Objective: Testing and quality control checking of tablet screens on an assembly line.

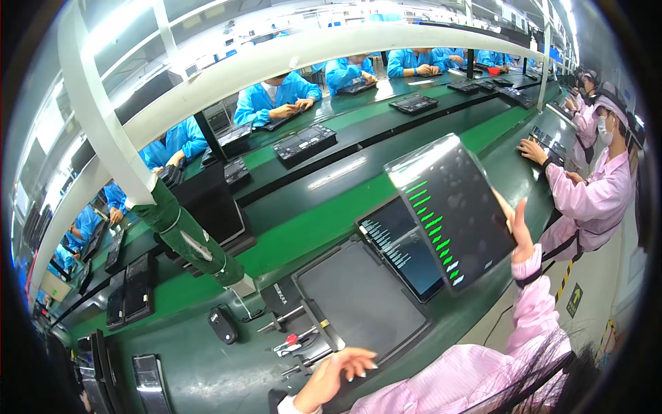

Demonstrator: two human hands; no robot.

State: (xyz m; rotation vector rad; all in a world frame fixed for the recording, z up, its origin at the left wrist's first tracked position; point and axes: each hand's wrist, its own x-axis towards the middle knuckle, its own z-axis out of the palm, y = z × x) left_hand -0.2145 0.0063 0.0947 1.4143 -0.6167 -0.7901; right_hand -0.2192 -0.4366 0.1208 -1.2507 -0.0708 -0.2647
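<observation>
My right hand [522, 231] grips a tablet [469, 217] by its right edge, holding it raised and tilted above the bench. Its dark screen shows rows of green text, and a transparent film sticks out past its upper edge. Partly beneath it, a second tablet [403, 241] lies with a lit screen of pale text lines. In front of that is a black fixture [362, 297] with a flat grey bed, metal rods and a clamp with a red knob [292, 339]. My left hand [339, 372] hovers near the fixture's front corner, fingers apart, holding nothing.
A black mouse [222, 325] sits left of the fixture. A green-wrapped post [193, 238] rises from the bench into a white frame. Across it, a conveyor carries devices such as a black tablet tray [303, 143]. People in blue work opposite; a person in pink [596, 169] stands right.
</observation>
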